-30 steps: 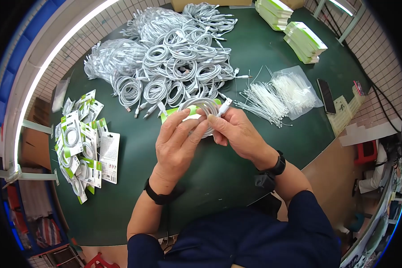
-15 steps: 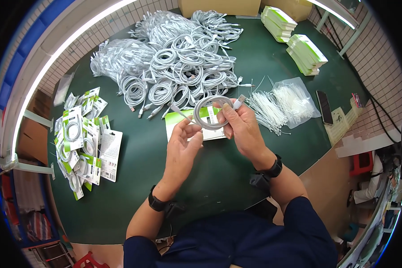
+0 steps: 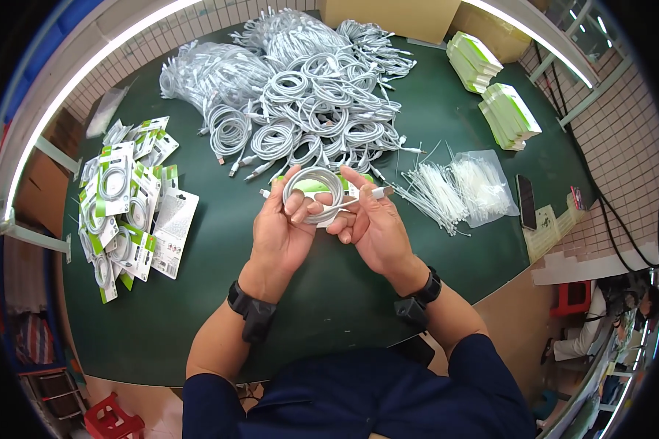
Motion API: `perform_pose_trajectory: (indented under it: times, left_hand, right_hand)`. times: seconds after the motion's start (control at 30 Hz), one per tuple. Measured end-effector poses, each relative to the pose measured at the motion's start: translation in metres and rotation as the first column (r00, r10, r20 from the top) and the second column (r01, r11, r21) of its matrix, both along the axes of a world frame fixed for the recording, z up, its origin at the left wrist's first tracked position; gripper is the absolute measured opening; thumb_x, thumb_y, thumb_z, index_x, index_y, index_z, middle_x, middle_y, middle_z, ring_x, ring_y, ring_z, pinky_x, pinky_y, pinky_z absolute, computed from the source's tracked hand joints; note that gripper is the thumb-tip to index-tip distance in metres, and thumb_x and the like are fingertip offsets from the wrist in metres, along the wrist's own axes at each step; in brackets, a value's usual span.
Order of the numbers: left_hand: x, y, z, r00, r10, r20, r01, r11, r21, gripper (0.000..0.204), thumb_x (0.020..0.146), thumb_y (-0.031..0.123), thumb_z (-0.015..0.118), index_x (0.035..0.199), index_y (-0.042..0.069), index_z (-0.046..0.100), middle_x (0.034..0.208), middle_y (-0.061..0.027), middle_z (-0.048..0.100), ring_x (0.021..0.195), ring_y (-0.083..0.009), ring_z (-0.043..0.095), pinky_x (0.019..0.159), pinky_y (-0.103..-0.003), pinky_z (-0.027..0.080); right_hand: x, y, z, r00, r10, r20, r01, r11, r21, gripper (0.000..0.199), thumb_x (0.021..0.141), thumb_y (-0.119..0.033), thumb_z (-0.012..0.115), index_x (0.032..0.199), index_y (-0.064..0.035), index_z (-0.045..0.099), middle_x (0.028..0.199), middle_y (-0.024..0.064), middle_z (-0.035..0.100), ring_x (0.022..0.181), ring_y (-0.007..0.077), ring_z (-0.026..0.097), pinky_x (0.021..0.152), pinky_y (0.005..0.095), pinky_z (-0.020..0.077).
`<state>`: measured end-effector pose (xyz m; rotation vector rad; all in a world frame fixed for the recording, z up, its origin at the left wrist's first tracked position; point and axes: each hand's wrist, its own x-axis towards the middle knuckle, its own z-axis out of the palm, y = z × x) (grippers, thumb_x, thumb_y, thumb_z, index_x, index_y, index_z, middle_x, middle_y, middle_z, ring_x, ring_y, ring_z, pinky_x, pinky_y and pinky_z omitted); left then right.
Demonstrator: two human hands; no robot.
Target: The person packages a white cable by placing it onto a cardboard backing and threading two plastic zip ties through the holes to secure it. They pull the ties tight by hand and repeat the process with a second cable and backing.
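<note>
A coiled white cable (image 3: 311, 184) is held upright above the green table (image 3: 198, 322) by both hands. My left hand (image 3: 280, 227) grips the coil's left side, thumb along its rim. My right hand (image 3: 373, 223) holds the right side, fingers spread, with one cable plug (image 3: 382, 192) sticking out past the fingertips. A green-and-white package card (image 3: 329, 186) lies flat under the coil. Both wrists wear black bands.
A big heap of coiled white cables (image 3: 300, 110) fills the far table. Packaged cables (image 3: 124, 212) pile up at the left. White zip ties (image 3: 436, 194) and a clear bag (image 3: 483, 186) lie to the right, stacks of green-white cards (image 3: 509, 117) beyond, a phone (image 3: 526, 201) near the edge.
Both hands have drawn back a little toward me with the coil; the coil now faces up, round and open, and the right fingers have spread along it.
</note>
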<state>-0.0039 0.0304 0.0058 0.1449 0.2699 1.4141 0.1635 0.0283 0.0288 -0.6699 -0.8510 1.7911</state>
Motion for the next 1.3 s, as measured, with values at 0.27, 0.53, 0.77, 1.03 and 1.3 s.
perform_pose_trajectory:
  times: [0.27, 0.53, 0.77, 1.03, 1.3]
  left_hand:
    - [-0.003, -0.004, 0.012, 0.998, 0.021, -0.053, -0.028, 0.991, -0.132, 0.038, 0.112, 0.029, 0.034, 0.128, 0.000, 0.051, 0.067, 0.0027, 0.038, 0.057, -0.0099, 0.037, 0.072, -0.031, 0.046]
    - [-0.009, -0.006, 0.018, 0.889, -0.264, -0.373, 0.215, 0.962, -0.169, 0.040, 0.111, 0.032, 0.037, 0.125, -0.002, 0.053, 0.068, 0.0035, 0.035, 0.058, -0.0089, 0.034, 0.068, -0.031, 0.045]
    - [-0.008, -0.019, 0.017, 0.750, -0.288, -0.596, 0.288, 0.953, -0.098, 0.033, 0.106, 0.027, 0.052, 0.122, -0.002, 0.055, 0.071, 0.0029, 0.046, 0.060, -0.0073, 0.043, 0.068, -0.029, 0.049]
    - [0.011, -0.015, 0.012, 0.398, -0.157, -0.904, 0.192, 0.978, -0.085, 0.037, 0.082, -0.006, 0.064, 0.118, -0.003, 0.058, 0.103, -0.0133, 0.069, 0.077, -0.0137, 0.066, 0.075, -0.025, 0.056]
    - [0.000, -0.031, -0.004, -0.310, 0.167, -0.936, 0.263, 0.961, 0.084, 0.023, 0.083, -0.001, 0.067, 0.105, 0.000, 0.063, 0.071, -0.0076, 0.068, 0.062, -0.0144, 0.065, 0.064, -0.029, 0.053]
  right_hand:
    - [-0.002, 0.001, -0.017, 0.954, 0.018, -0.300, -0.127, 0.929, -0.347, 0.048, 0.111, -0.035, 0.035, 0.143, -0.0006, 0.043, 0.103, 0.0079, 0.067, 0.066, 0.0075, 0.052, 0.051, 0.0197, 0.0381]
    - [0.029, 0.018, -0.011, 0.899, 0.437, -0.038, -0.437, 0.886, -0.153, 0.046, 0.111, -0.038, 0.036, 0.121, 0.0009, 0.060, 0.086, 0.0002, 0.057, 0.050, 0.0054, 0.036, 0.043, 0.0225, 0.0319]
    - [0.037, 0.016, -0.014, 0.839, 0.496, 0.222, -0.499, 0.865, -0.048, 0.051, 0.110, -0.043, 0.039, 0.115, 0.0020, 0.062, 0.081, -0.0020, 0.051, 0.050, 0.0046, 0.038, 0.044, 0.0221, 0.0347]
    - [0.042, 0.027, -0.014, 0.721, 0.340, 0.604, -0.551, 0.810, 0.202, 0.045, 0.107, -0.042, 0.046, 0.101, -0.0012, 0.065, 0.079, 0.0007, 0.054, 0.056, 0.0086, 0.049, 0.051, 0.0266, 0.0442]
    - [0.035, 0.027, -0.030, 0.471, 0.517, 0.715, -0.773, 0.632, 0.052, 0.036, 0.104, -0.035, 0.054, 0.098, -0.0025, 0.068, 0.070, 0.0007, 0.056, 0.054, 0.0095, 0.051, 0.050, 0.0269, 0.0421]
